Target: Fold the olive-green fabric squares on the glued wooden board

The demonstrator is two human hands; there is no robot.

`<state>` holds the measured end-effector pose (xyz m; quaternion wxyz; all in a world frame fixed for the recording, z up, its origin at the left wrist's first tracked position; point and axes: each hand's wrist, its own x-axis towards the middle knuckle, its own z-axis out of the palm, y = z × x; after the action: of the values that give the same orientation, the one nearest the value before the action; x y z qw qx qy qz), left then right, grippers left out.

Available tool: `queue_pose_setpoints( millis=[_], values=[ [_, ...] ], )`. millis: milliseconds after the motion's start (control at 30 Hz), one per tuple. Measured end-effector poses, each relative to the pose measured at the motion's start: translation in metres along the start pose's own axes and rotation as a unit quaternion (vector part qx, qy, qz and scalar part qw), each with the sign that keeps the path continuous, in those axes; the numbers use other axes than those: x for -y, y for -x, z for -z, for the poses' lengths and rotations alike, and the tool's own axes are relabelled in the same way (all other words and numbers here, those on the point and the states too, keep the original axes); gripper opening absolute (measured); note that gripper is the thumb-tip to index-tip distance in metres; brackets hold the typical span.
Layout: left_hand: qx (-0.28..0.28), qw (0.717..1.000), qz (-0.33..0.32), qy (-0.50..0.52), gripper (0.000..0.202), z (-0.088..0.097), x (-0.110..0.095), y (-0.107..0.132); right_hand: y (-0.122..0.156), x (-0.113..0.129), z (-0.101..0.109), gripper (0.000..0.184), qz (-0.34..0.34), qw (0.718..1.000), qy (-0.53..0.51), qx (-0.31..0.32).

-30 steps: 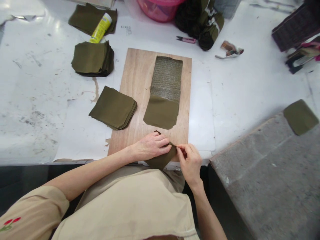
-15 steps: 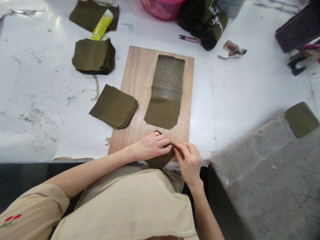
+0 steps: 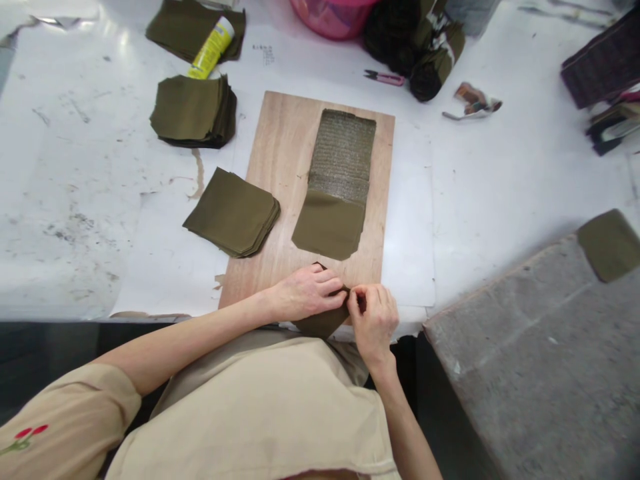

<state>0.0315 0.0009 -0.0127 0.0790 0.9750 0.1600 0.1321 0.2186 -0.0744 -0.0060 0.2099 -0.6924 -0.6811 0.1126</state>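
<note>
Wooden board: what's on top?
The wooden board bears olive material, its far part whitish-streaked, and part of an olive stack. At the near edge, the left hand partly covers another piece the right hand pinches. Anything underneath is hidden.

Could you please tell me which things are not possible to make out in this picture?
All in the head view:
Olive fabric piece: partly hidden under the left hand.
Pink container: upper part cut off by the picture's top edge.
Dark writing: too small to read.
Yellow tube: its print is too blurred.
</note>
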Motion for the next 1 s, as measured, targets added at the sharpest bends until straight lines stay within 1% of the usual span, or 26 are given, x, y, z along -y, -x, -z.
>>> queue_pose_setpoints(
  millis=[167, 233, 333, 433, 533, 633, 733, 867, 1000],
  values=[
    [0.002, 1.0, 0.001, -0.004, 0.018, 0.002, 0.0, 0.0, 0.001, -0.014, 0.012, 0.012, 0.028, 0.992, -0.114, 0.051],
    [-0.003, 1.0, 0.003, 0.001, 0.016, 0.003, 0.0, 0.0, 0.001, -0.018, 0.013, 0.014, 0.031, 0.99, -0.126, 0.056],
    [-0.012, 1.0, 0.01, 0.014, 0.018, 0.003, 0.0, 0.0, 0.001, -0.02, 0.011, 0.017, 0.048, 0.993, -0.092, 0.052],
    [-0.023, 0.999, 0.028, 0.035, 0.021, 0.003, 0.001, -0.001, 0.001, -0.021, 0.007, 0.015, 0.064, 0.995, -0.072, 0.036],
    [-0.017, 0.997, 0.046, 0.052, 0.022, 0.003, 0.002, -0.001, 0.002, -0.023, 0.006, 0.014, 0.084, 0.994, -0.065, 0.021],
    [-0.003, 0.999, 0.034, 0.043, 0.026, 0.002, 0.004, -0.001, 0.003, -0.025, 0.005, 0.016, 0.106, 0.993, -0.054, 0.006],
    [-0.002, 1.0, 0.014, 0.025, 0.026, 0.002, 0.004, -0.001, 0.005, -0.027, 0.004, 0.019, 0.125, 0.991, -0.047, -0.003],
    [0.008, 1.0, 0.007, 0.009, 0.026, 0.002, 0.003, -0.002, 0.008, -0.03, 0.003, 0.022, 0.145, 0.989, -0.034, -0.006],
    [0.03, 0.999, 0.004, -0.013, 0.026, 0.002, 0.002, -0.002, 0.009, -0.03, 0.005, 0.023, 0.159, 0.987, -0.027, 0.002]
  ],
)
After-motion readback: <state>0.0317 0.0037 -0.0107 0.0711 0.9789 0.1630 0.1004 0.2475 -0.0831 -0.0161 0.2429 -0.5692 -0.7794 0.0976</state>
